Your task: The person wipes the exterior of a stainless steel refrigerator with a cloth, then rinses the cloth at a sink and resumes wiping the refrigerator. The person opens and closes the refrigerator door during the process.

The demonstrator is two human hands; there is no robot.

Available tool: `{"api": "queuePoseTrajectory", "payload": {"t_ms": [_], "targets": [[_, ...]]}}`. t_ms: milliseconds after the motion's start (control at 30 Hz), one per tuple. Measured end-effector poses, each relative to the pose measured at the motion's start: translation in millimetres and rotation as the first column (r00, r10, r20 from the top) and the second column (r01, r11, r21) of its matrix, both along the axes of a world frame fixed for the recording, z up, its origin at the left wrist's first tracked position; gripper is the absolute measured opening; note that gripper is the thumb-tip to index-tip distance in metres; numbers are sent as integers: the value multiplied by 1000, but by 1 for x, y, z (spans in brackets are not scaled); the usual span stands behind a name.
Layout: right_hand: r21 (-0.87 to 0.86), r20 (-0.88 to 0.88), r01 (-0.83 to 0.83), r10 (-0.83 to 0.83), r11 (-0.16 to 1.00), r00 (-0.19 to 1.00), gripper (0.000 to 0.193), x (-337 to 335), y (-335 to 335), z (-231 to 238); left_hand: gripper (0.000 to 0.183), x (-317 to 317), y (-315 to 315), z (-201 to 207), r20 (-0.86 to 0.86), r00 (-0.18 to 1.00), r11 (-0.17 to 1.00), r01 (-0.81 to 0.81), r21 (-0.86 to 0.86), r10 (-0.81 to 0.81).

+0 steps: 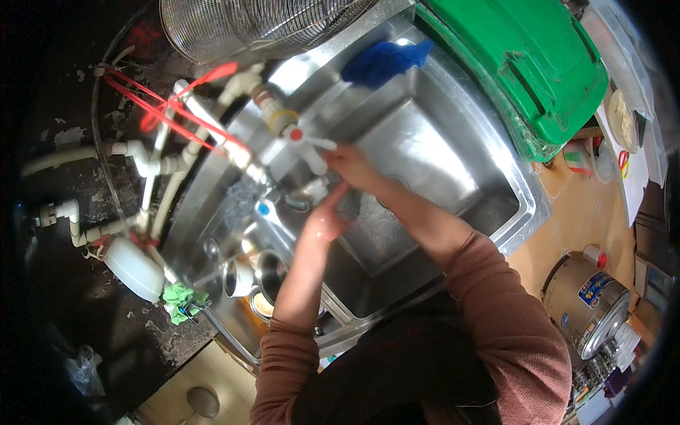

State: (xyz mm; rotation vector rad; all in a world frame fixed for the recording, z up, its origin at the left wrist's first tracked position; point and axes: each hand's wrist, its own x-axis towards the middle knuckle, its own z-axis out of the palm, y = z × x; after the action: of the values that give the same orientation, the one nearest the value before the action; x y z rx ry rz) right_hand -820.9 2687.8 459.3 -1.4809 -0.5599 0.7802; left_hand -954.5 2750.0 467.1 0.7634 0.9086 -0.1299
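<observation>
My right hand (352, 167) reaches across to the white tap handle (316, 151), a lever-type knob with a red dot, and its fingers close on one arm of it. Just below, my left hand (327, 219) is curled beside the tap's spout. A grey, rough-looking patch shows at its fingers; whether it is a scouring pad or only a shadow is unclear. Both hands are over the left edge of a stainless steel sink basin (425, 159). A crumpled blue cloth (386, 64) lies on the basin's far rim.
Pots (270, 275) and a white mug (239, 278) crowd the smaller basin at left. White pipes (145, 166) with red string run along the wall near a white jug (133, 269). A wire basket (241, 28), a green plastic lid (524, 64) and a large tin (581, 297) surround the sink.
</observation>
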Motion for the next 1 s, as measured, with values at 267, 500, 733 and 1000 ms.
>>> {"api": "queuePoseTrajectory", "payload": {"t_ms": [267,500,733,1000], "targets": [[128,-27,207,-205,970,978,24,11,-40,73,35,26,15,-30,336,877,869,-160,-468,343],[325,-54,166,-157,931,986,29,0,-59,147,18,61,7,-3,260,854,878,-372,-303,451],[259,362,192,-280,947,889,43,-35,-69,175,25,55,-25,52,303,862,904,-427,0,407],[74,94,16,-23,997,995,54,-21,-97,80,30,-2,-70,66,128,821,435,-156,-887,556]]}}
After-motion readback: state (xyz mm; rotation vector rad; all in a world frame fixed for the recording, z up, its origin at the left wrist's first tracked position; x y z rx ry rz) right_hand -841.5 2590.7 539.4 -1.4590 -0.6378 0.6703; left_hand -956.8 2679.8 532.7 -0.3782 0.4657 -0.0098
